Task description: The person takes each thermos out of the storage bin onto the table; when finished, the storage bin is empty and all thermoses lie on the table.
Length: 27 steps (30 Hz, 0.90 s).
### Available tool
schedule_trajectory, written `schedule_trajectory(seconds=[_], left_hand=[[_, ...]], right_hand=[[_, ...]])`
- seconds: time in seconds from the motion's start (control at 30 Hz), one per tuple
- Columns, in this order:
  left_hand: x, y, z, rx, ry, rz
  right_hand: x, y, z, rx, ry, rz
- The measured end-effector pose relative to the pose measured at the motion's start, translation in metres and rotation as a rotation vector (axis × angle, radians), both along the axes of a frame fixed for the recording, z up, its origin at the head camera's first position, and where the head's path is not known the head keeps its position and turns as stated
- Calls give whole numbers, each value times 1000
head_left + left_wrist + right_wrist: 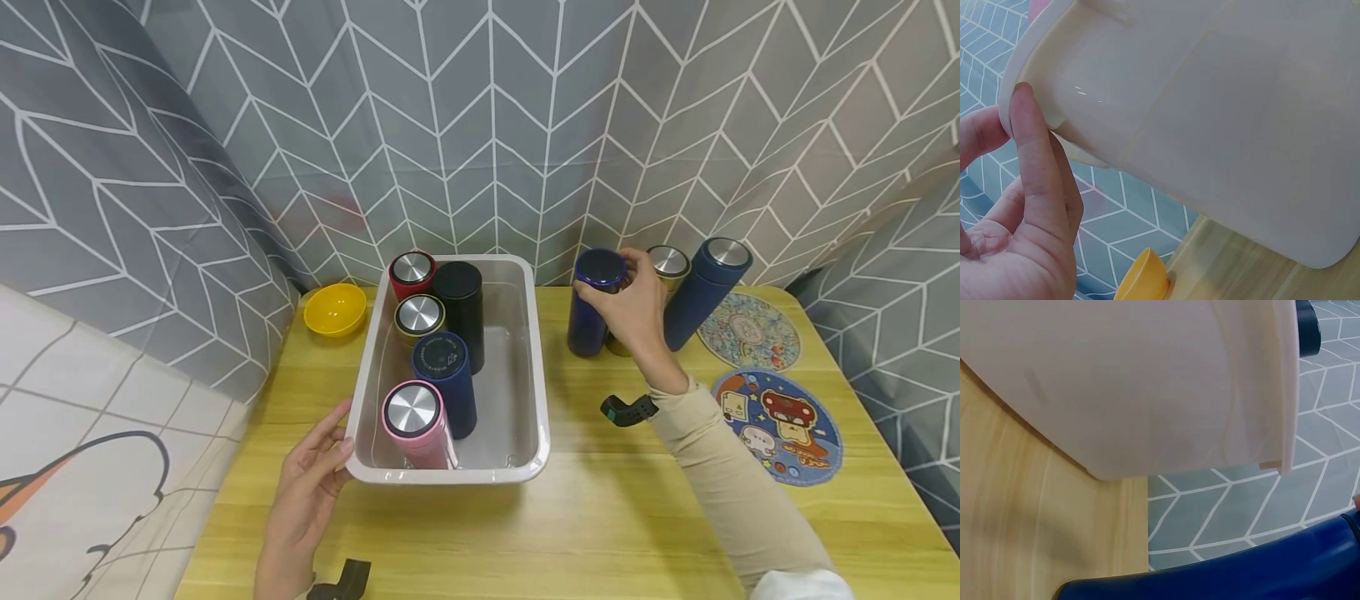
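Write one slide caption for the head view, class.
The left hand holds a white bin with five bottles inside; the right hand grips a blue bottle outside it.

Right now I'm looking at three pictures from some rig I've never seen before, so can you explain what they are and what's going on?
There's no machine here: a person is working with two bare hands. The wide picture comes from a camera worn on the head, looking forward and down. The others come from one camera on each wrist, so they mostly show the bin's outside close up.

The left hand grips the rim of a white bin on a wooden table. Inside are five bottles: red, black, yellow, dark blue and pink. The right hand holds a shiny blue bottle near its top.

Beside it are another yellow bottle, a tall navy bottle, and two round mats, one pale, one blue. A yellow bowl sits at the left.
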<state>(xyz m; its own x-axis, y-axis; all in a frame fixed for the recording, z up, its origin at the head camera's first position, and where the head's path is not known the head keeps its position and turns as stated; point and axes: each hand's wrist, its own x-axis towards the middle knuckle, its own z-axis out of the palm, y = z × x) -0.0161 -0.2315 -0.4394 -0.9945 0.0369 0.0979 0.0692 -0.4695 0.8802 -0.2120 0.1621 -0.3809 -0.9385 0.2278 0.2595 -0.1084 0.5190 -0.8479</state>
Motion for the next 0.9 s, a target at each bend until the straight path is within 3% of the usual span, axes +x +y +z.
schedule_trajectory(seconds=[0.47,0.9], left_hand=[[0,0,0,1,-1,-2],[-1,-1,-1,8,10,-7]], right_hand=[[-1,-1,-4,-29,7,11],[2,5,1,24,-40,72]])
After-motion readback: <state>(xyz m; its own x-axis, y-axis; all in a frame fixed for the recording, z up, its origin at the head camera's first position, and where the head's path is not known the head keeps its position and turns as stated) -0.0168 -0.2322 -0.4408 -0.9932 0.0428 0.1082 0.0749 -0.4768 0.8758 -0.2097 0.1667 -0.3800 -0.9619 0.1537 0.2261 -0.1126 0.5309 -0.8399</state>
